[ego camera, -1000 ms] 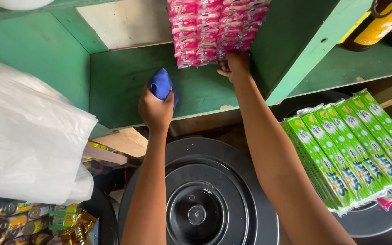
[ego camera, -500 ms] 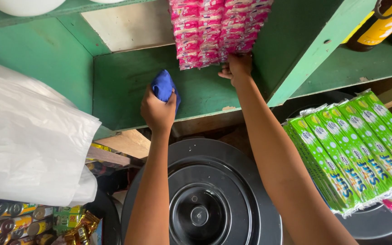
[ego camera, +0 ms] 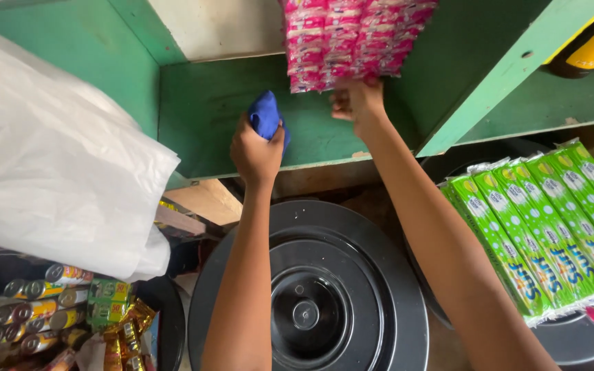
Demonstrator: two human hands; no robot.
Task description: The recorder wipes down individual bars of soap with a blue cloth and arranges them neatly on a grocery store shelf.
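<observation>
Blue cloth (ego camera: 265, 115) farther along green shelf (ego camera: 207, 124)

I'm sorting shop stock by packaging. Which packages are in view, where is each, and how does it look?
Pink sachet strips: hanging over the green shelf, right hand touching them.
Green sachet strips: right side, long rows laid on a black lid.
Small tins: bottom left, round, gold and silver.
White plastic bag: left, crumpled.
</observation>
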